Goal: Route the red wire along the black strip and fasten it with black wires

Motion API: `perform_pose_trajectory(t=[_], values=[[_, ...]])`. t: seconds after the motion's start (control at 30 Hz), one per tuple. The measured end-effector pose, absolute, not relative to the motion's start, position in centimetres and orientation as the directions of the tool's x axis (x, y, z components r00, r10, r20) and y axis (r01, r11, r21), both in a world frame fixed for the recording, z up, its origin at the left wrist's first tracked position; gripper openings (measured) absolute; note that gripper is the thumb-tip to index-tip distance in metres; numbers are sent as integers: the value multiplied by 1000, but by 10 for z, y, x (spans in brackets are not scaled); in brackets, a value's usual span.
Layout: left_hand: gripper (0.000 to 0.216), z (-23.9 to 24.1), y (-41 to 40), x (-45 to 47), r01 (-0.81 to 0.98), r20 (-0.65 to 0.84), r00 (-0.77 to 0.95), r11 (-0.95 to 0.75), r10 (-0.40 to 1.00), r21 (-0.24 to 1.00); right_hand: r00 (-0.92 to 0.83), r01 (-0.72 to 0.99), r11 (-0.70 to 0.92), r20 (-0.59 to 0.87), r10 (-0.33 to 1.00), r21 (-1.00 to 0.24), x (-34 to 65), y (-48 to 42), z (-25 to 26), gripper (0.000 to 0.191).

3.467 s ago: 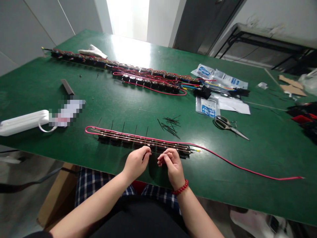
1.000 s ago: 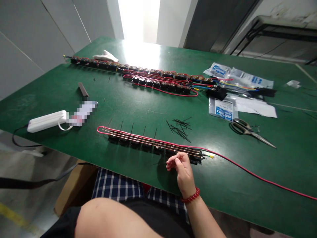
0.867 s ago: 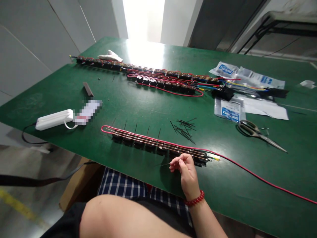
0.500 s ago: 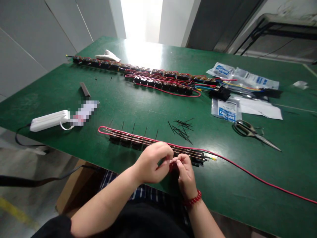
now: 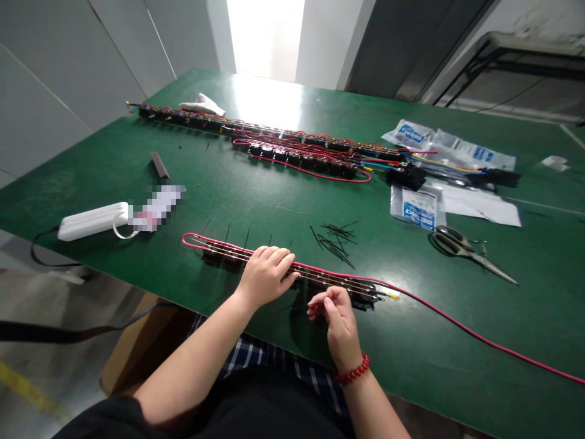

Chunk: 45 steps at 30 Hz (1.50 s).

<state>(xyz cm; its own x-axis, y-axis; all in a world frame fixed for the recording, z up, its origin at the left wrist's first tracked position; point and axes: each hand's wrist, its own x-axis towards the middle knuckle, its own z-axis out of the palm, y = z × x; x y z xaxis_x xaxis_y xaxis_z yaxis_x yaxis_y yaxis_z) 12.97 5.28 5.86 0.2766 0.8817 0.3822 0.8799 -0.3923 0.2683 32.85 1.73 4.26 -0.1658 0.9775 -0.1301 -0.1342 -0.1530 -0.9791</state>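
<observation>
A black strip of connector blocks (image 5: 223, 259) lies along the near side of the table, with thin metal rods on top. A red wire (image 5: 436, 311) loops around its left end, runs along it and trails off to the right. Thin black cable ties (image 5: 247, 236) stand up behind the strip. My left hand (image 5: 265, 274) lies over the middle of the strip, its fingers closed around it. In front of the strip's right part, my right hand (image 5: 338, 317) pinches a thin black cable tie (image 5: 296, 307), which points left; its other end is hidden by the fingers.
Loose cable ties (image 5: 336, 244) lie scattered behind the strip. Scissors (image 5: 473, 253), plastic bags (image 5: 418, 207) and white paper (image 5: 479, 204) are on the right. A longer wired assembly (image 5: 183, 117) stretches across the back. A white power strip (image 5: 94, 221) lies at the left.
My left hand has moved left, away from my right hand, and now lies over the strip. My right hand has stayed nearly in place, and the cable tie in it shows now.
</observation>
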Motion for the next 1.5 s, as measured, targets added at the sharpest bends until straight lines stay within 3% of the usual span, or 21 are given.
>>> perform_pose_trajectory(t=[0.23, 0.5, 1.5], values=[[48, 50, 53, 127, 902, 387, 310, -397, 868, 169, -178, -136, -137, -112, 978, -981, 330, 18, 35, 15], [47, 42, 52, 117, 901, 411, 366, -428, 835, 67, -193, -121, -135, -110, 975, -983, 331, 18, 36, 15], [45, 35, 48, 115, 905, 484, 347, -422, 803, 51, -279, -26, -66, -56, 959, -998, 331, 18, 41, 10]])
